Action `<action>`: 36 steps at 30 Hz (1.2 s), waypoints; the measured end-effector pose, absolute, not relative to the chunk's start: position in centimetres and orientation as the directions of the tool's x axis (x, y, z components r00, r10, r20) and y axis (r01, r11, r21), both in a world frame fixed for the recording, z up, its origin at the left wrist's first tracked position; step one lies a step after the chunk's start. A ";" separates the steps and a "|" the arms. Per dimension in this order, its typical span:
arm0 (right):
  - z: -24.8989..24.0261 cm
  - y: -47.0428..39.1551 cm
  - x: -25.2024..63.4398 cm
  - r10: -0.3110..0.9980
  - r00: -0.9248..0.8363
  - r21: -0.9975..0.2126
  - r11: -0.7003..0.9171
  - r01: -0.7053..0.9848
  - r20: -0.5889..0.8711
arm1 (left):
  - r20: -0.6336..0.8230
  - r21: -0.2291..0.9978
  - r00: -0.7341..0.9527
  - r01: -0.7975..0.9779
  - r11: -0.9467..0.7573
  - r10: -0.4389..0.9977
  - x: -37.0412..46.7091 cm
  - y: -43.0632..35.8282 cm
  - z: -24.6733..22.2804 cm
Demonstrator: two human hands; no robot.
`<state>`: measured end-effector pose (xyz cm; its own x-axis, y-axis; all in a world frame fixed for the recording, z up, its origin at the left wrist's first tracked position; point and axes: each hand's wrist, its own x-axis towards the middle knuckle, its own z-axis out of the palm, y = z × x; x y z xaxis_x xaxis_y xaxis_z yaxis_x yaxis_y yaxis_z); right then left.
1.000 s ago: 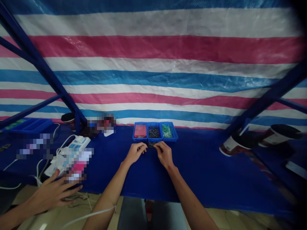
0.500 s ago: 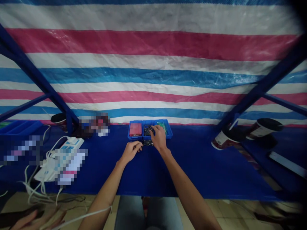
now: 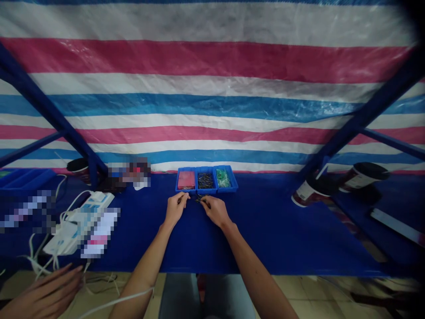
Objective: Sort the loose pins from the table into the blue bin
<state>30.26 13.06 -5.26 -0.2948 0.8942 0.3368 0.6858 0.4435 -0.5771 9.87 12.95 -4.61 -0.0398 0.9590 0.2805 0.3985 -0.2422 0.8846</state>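
Three joined blue bins stand at the back of the blue table: the left bin holds red flat pieces (image 3: 186, 180), the middle one dark metal pieces (image 3: 205, 180), the right one green and clear pieces (image 3: 222, 177). Just in front of the middle bin, my right hand (image 3: 215, 210) has its fingers pinched on a small dark piece (image 3: 198, 199). My left hand (image 3: 177, 207) is beside it, in front of the left bin, fingers curled together; anything inside them is too small to make out.
White power strip (image 3: 81, 221) with cables lies at left, near a blurred pink-and-white item (image 3: 100, 232). Another person's hand (image 3: 55, 292) reaches in at lower left. At right are dark-lidded cups (image 3: 310, 190) and a phone-like slab (image 3: 396, 226). Striped sheeting (image 3: 212, 102) hangs behind.
My right hand has come out of the middle bin toward me and down to the table. My left hand has shifted slightly left. The other person's hand has moved up at lower left.
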 end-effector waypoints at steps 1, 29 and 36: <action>-5.2 13.1 30.3 0.900 -0.284 -0.570 0.431 0.699 0.332 | 0.277 0.883 -0.040 0.405 -0.238 0.960 9.9 13.0 -4.6; -5.4 13.2 29.7 0.930 -0.259 -0.383 0.345 0.857 0.259 | 0.257 0.798 0.125 0.532 -0.283 0.958 10.3 12.6 -4.1; -5.5 13.2 29.7 0.932 -0.257 -0.377 0.341 0.861 0.257 | 0.253 0.797 0.130 0.535 -0.282 0.959 10.3 12.6 -4.0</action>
